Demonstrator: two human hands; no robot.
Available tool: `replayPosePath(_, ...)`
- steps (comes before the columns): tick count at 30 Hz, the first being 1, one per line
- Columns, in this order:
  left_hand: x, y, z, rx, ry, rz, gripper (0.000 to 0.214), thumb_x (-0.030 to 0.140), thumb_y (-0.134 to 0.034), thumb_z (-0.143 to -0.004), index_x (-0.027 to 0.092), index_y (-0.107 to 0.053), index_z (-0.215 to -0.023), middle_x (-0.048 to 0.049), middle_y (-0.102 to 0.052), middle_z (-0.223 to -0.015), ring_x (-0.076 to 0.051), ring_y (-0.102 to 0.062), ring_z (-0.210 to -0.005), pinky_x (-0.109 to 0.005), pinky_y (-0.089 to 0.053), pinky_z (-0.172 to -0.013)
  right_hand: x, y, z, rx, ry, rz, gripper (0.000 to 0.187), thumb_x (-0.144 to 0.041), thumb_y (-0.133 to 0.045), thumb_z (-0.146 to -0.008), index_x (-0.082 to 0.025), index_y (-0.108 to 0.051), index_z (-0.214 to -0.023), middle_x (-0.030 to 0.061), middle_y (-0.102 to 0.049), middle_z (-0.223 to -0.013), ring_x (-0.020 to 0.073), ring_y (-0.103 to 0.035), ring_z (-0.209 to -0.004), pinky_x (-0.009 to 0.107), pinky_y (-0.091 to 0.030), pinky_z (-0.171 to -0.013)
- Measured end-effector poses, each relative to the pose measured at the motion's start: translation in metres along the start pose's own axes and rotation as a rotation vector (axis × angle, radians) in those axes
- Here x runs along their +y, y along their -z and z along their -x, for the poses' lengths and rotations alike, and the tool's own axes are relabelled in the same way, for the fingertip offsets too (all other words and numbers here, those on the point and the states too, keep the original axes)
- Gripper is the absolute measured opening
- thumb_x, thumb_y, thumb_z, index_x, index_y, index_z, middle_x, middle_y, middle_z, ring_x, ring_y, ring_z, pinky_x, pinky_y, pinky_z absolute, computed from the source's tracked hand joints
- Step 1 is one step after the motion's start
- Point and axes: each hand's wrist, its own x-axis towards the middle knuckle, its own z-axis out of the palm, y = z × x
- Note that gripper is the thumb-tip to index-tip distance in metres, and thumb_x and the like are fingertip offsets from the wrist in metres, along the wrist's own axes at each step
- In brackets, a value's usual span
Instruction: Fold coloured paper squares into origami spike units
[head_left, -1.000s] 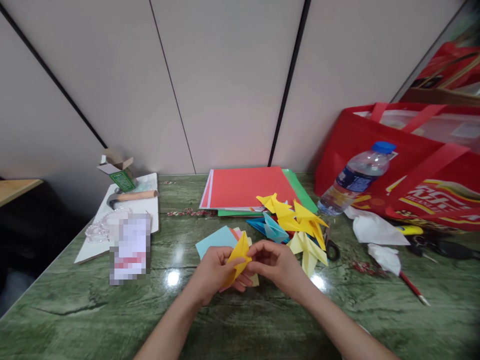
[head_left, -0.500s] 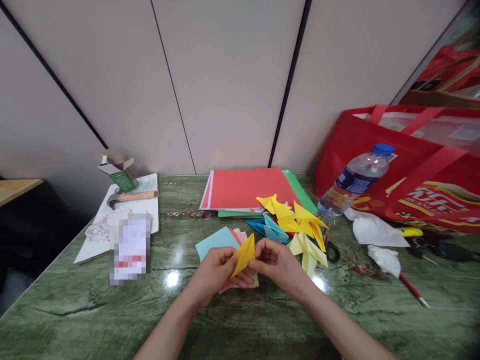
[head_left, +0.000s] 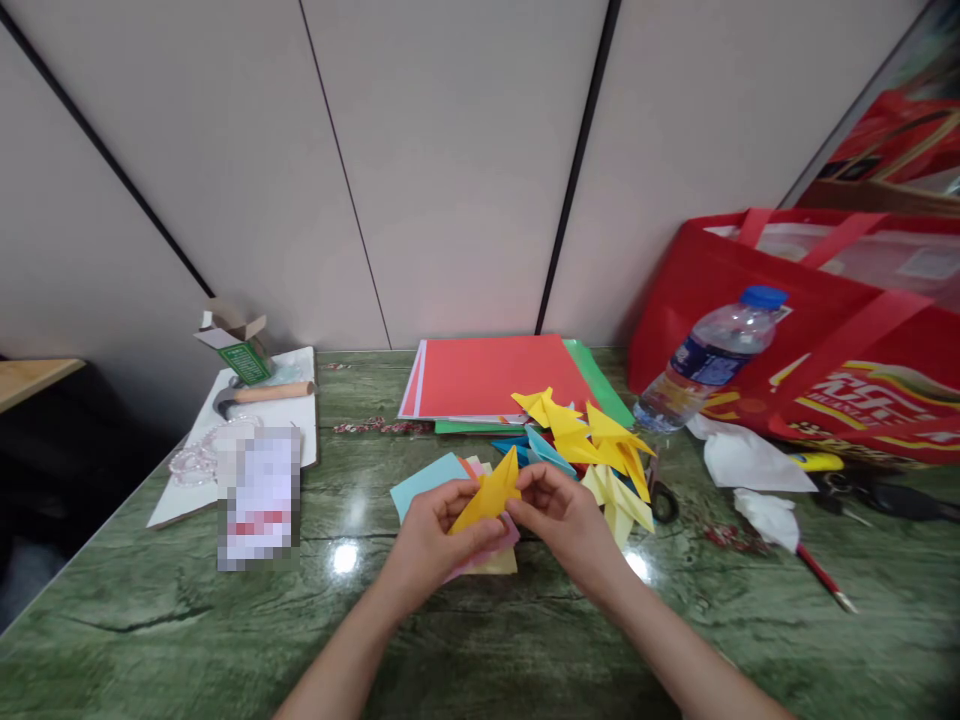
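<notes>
A folded yellow origami paper (head_left: 486, 497) with a pointed upper tip is held between both hands, above the table. My left hand (head_left: 435, 525) grips its left and lower edge, thumb across the front. My right hand (head_left: 551, 510) pinches its right edge with thumb and fingertips. Beneath the hands lie loose coloured paper squares (head_left: 427, 482), light blue, pink and cream, partly hidden. Just beyond my right hand rests a pile of folded paper pieces (head_left: 574, 435) in yellow, blue and pale yellow.
Red and green paper sheets (head_left: 495, 375) lie stacked by the wall. A water bottle (head_left: 709, 355) leans on a red bag (head_left: 847, 340) at right, near tissues (head_left: 769, 518) and a red-handled brush (head_left: 821, 580). At left, a small sickle (head_left: 262, 393) and a box (head_left: 244, 350) lie on a white board (head_left: 176, 500).
The yellow paper has turned and opened out, showing a wider face. My left thumb has come round to its front, and my right hand has shifted slightly upward along its edge.
</notes>
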Motion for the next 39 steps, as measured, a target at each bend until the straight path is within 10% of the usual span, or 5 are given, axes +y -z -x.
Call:
replayPosePath(24, 0.0044, 0.0005, 0.0005, -0.034, 0.162, 0.314, 0.041, 0.045, -0.055, -0.077, 0.006, -0.063, -0.090, -0.0157, -0.072, -0.078, -0.025, -0.068, -0.075, -0.035, -0.053, -0.072, -0.0011, 0.0013, -0.0003, 0.046, 0.014, 0.089, 0.020, -0.033, -0.072, -0.060, -0.019, -0.063, -0.069, 0.0023, -0.062, -0.070, 0.0158, -0.055, -0.066, 0.029, -0.046, -0.063)
replayPosePath(39, -0.0002, -0.0019, 0.0011, -0.007, 0.164, 0.170, 0.026, 0.028, -0.068, -0.067, 0.010, -0.066, -0.086, -0.0115, -0.073, -0.078, -0.022, -0.068, -0.073, -0.031, -0.053, -0.070, -0.0037, 0.0003, 0.0010, 0.044, 0.023, 0.157, 0.016, -0.033, -0.071, -0.060, -0.021, -0.068, -0.071, 0.0032, -0.065, -0.073, 0.0190, -0.059, -0.072, 0.033, -0.048, -0.069)
